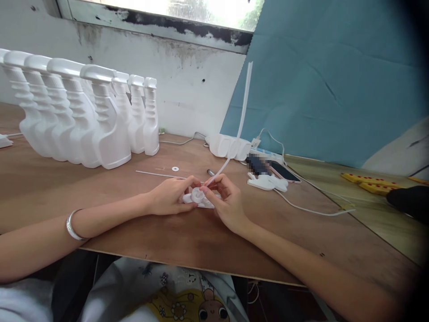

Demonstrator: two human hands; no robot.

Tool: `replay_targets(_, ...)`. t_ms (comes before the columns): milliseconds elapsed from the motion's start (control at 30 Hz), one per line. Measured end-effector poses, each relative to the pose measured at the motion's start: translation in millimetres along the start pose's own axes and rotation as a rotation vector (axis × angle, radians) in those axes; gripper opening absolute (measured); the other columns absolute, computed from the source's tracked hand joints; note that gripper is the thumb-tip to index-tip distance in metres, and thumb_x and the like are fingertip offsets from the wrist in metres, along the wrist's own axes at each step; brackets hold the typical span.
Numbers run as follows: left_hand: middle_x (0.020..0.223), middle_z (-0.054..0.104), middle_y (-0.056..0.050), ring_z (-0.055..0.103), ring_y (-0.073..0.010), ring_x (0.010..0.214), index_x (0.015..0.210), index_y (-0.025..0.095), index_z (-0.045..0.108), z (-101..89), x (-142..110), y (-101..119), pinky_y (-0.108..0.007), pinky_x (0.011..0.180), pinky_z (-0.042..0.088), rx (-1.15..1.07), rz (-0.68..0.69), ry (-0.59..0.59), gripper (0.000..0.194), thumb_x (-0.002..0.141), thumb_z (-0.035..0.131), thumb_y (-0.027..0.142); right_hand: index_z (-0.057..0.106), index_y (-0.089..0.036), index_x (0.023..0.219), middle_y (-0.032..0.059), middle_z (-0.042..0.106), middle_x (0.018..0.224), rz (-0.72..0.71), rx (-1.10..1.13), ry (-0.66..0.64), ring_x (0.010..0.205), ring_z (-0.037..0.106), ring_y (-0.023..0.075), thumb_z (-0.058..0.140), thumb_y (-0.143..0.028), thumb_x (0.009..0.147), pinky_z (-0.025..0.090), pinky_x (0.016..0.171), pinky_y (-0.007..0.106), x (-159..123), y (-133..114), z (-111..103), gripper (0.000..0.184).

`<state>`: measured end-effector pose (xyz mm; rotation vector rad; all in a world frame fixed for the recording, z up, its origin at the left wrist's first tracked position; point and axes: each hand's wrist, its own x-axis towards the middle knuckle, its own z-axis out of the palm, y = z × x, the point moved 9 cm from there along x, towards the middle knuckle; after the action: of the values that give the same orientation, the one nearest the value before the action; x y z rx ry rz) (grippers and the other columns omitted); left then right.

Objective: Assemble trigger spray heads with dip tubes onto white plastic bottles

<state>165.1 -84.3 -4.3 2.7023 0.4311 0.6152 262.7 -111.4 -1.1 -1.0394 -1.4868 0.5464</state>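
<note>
At the middle of the table, near its front edge, my left hand (170,197) grips a white trigger spray head (197,196) from its left side. The round collar of the spray head faces up. Fingers of my right hand (229,203) pinch the lower end of a long translucent tube (241,114) at the collar. From there the tube rises and curves up toward the wall. Whether its end sits inside the collar is hidden by my fingers. A thin straight tube (154,173), a white washer (175,169) and a small metal piece (210,172) lie just beyond my hands.
White spray bottles (112,138) stand in rows at the left. A white object (221,146) lies by the wall. Another spray head (266,181) with its tube (311,209), a phone (284,171) and cables are at the right. A blue cloth (311,80) hangs behind.
</note>
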Motion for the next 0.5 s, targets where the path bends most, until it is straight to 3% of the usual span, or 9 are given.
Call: replay_targets(500,0.084,0.061,-0.002,0.056,-0.0171,0.075,0.107,0.017,0.043,0.2,0.3,0.1,-0.026,0.067,0.040,0.032,-0.002,-0.009,0.033,0.077,0.051,0.028,0.053,-0.021,0.080,-0.0007,0.056,0.081,0.049,0.001,0.006,0.072,0.056,0.0114,0.061,-0.029,0.076,0.046,0.070,0.027,1.2,5.5,-0.3,0.012)
